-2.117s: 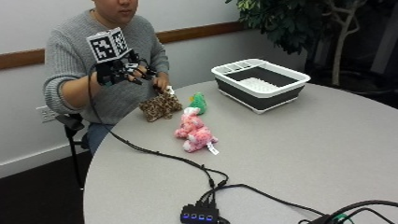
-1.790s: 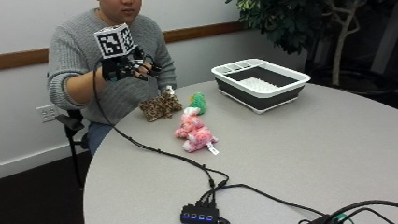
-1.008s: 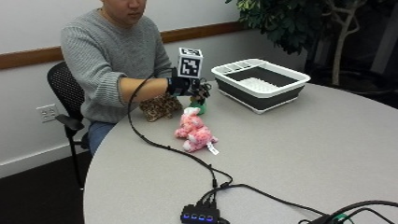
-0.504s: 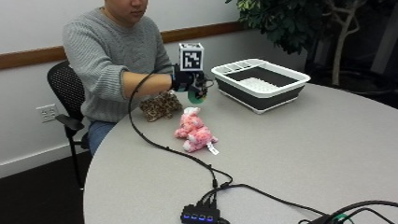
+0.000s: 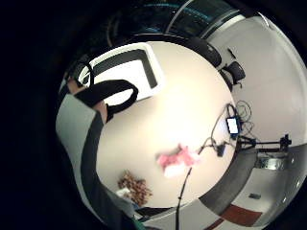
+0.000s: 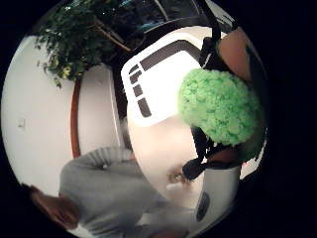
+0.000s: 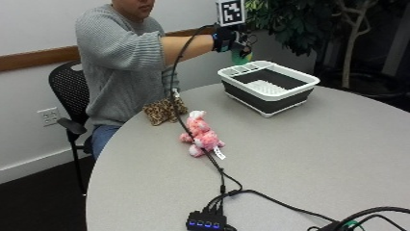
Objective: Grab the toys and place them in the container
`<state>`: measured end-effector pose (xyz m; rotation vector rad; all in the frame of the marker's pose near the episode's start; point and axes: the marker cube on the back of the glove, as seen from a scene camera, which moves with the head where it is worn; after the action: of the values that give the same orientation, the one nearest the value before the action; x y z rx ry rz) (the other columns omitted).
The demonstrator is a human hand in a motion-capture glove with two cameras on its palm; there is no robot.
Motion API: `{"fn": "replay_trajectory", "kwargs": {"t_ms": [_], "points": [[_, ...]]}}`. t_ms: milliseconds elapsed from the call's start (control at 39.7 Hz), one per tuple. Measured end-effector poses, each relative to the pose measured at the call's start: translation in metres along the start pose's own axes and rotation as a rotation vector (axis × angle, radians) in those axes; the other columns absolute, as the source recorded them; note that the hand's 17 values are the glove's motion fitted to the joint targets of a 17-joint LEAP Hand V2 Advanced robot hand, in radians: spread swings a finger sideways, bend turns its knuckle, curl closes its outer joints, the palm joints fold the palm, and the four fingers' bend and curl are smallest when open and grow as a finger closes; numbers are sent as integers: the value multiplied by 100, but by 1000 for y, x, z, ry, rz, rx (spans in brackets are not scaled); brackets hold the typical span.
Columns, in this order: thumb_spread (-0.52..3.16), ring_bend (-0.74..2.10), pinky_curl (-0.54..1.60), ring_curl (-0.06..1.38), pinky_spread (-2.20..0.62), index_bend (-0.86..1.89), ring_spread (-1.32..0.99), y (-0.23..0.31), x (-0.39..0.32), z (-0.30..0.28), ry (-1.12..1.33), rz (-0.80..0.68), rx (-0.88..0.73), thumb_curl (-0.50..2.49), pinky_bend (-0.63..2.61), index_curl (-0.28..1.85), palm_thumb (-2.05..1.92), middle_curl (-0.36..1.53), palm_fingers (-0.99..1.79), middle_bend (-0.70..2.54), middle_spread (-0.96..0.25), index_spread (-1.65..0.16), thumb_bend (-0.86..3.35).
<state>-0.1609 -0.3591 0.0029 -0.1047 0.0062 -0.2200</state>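
Observation:
My gloved right hand (image 7: 230,41) is raised above the table, next to the near-left corner of the container (image 7: 269,87), and holds a fuzzy green toy (image 7: 241,57) that hangs below the fingers. The thumb side palm view shows the green toy (image 6: 218,106) close to the palm, with the white and dark container (image 6: 153,82) beyond it. A pink plush toy (image 7: 200,134) lies on the table (image 7: 320,159) in front of the person. A leopard-spotted plush toy (image 7: 161,110) lies at the table edge by the person's body. The little finger side view shows the pink toy (image 5: 177,160), the spotted toy (image 5: 134,187) and the container (image 5: 124,72).
A black cable (image 7: 211,163) runs from the glove across the table past the pink toy to a hub (image 7: 205,224) at the near edge. A potted plant (image 7: 301,24) stands behind the container. A black chair (image 7: 67,96) holds the person.
The hand came down to the toys, took hold of the green one, and has lifted it up toward the container. The outside camera's framing has shifted too.

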Motion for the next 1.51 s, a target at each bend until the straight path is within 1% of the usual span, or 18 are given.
{"fn": "replay_trajectory", "kwargs": {"t_ms": [101,227,328,378,403,429,454,479,555,630,781,882,1008,1084,1160,1260,1386,1512], "points": [[150,116,37,44,-47,15,-35,-40,-13,9,38,113,-16,35,82,8,48,39,104,34,-30,-38,19],[151,114,37,44,-48,14,-35,-59,-22,18,-26,46,-41,35,82,8,49,39,102,32,-30,-38,19],[151,113,38,44,-48,8,-36,-61,-18,34,-30,51,-138,34,83,6,47,40,97,32,-31,-38,18],[147,111,43,45,-48,-6,-37,-60,-20,41,-52,67,-192,32,97,2,37,37,64,19,-31,-38,11],[145,111,45,46,-46,-6,-36,-59,-20,43,-59,73,-208,31,102,2,33,37,50,14,-30,-38,9],[143,103,47,44,-42,-3,-35,-57,-20,45,-61,75,-219,30,105,3,29,35,24,9,-28,-37,6],[142,103,49,46,-40,1,-34,-54,-18,46,-58,72,-227,29,108,4,27,35,16,10,-27,-36,4],[140,97,48,44,-37,7,-33,-52,-16,46,-54,61,-234,29,107,5,24,35,7,10,-26,-36,2],[137,92,46,39,-30,10,-31,-43,-9,48,-67,13,-268,28,110,5,20,34,6,17,-25,-35,-1],[135,82,44,33,-23,14,-28,-42,-13,50,-124,6,-303,28,111,7,19,34,1,20,-24,-34,-2],[133,72,42,29,-12,19,-26,-44,-25,56,-133,4,-345,28,113,12,17,32,-9,15,-22,-35,-2],[132,64,41,26,-7,26,-23,-45,-29,60,-120,-6,-361,29,110,17,16,31,-8,14,-21,-37,-1],[132,59,39,25,-4,34,-22,-46,-33,60,-137,-19,-365,29,103,22,17,31,-5,14,-18,-40,-1],[132,65,40,26,-3,35,-19,-46,-35,58,-140,-34,-358,29,112,24,17,22,-23,-10,-13,-40,-1],[132,62,40,26,-2,33,-16,-44,-34,56,-133,-46,-353,30,116,25,18,18,-30,-7,-10,-39,-1],[132,59,40,26,-1,30,-14,-40,-33,55,-126,-38,-350,30,115,27,20,14,-31,-2,-9,-39,0],[131,54,38,25,1,23,-12,-17,-11,45,-107,-34,-327,30,108,28,20,13,-32,5,-9,-37,-1],[130,45,36,24,2,14,-11,37,49,18,-107,33,-258,27,101,27,3,15,-30,12,-11,-35,-7]]}}
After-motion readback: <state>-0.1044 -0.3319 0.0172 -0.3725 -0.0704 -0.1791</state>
